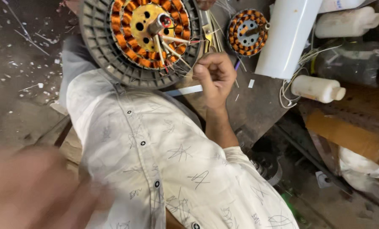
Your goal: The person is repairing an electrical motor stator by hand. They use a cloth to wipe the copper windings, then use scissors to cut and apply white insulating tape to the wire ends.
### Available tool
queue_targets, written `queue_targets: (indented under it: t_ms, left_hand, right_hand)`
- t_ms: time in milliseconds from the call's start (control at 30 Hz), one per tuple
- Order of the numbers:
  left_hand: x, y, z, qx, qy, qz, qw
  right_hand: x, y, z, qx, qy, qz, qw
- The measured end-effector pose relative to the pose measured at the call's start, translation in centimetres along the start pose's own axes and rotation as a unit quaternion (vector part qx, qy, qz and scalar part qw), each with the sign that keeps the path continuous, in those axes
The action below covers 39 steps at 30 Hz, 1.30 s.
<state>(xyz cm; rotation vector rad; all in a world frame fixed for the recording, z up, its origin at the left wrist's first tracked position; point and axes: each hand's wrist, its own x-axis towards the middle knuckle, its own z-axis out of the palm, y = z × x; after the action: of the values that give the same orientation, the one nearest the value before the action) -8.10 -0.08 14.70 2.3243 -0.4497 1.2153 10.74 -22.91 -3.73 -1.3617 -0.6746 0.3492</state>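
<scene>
Copper windings ringed the big fan motor [142, 42], which rested tilted against the person's white shirt [155, 157] at the near edge of the workbench [257, 106]. It was probably propped there so that its open face and central shaft [155, 24] turned up toward the eyes and stayed within short reach. From the hub a bundle of sleeved leads [172, 47] fanned outward across the coils toward the ribbed grey rim. The right hand [215, 76] met them there with fingers curled tight together, apparently pinching the lead ends between thumb and forefinger. That grip suited thin, springy wire that would otherwise flick back over the windings. The left hand [32, 186] was only a blurred mass low and close to the camera, well apart from the motor, and whether it was open or closed could not be told. A yellow-handled hand tool [208, 34] lay just beside the motor's rim, close to the working hand. A smaller wound stator [248, 33] sat further back on the bench, near a white tube [287, 38] that leaned across it. Two white plastic bottles [317, 88] lay on their sides off to the right among loose white wires [287, 93]. Pale scraps littered the dark floor [15, 63] on the left.
</scene>
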Motion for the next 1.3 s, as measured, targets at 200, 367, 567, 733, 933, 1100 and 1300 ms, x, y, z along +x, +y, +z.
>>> queue_targets:
  t_ms: [200, 367, 567, 733, 933, 1100, 1300]
  left_hand:
    - [-8.2, -3.3, 10.4, 0.047, -0.088, -0.14, 0.985]
    - [-11.4, -4.2, 13.5, 0.066, -0.07, -0.151, 0.984]
    - [-10.3, -4.7, 13.0, 0.041, -0.023, -0.171, 0.984]
    - [-10.1, -5.1, 12.0, 0.049, 0.011, -0.209, 0.977]
    - [-7.6, -4.7, 12.7, 0.006, 0.003, -0.21, 0.978]
    - [-7.7, -3.9, 14.6, -0.014, -0.05, -0.182, 0.982]
    - [-8.5, -3.8, 14.1, -0.055, -0.069, -0.203, 0.975]
  right_hand:
    - [1.0, -0.8, 0.7, -0.215, -0.049, -0.072, 0.973]
    - [1.5, -0.9, 0.9, -0.188, -0.02, -0.021, 0.982]
    - [1.3, -0.5, 0.5, -0.196, -0.013, -0.059, 0.979]
    - [1.3, -0.4, 0.6, -0.18, -0.007, -0.038, 0.983]
    - [1.9, -1.0, 1.5, -0.22, -0.017, -0.109, 0.969]
    - [2.5, -1.8, 1.5, -0.278, -0.068, -0.13, 0.949]
    - [2.5, -1.6, 1.6, -0.275, -0.06, -0.117, 0.952]
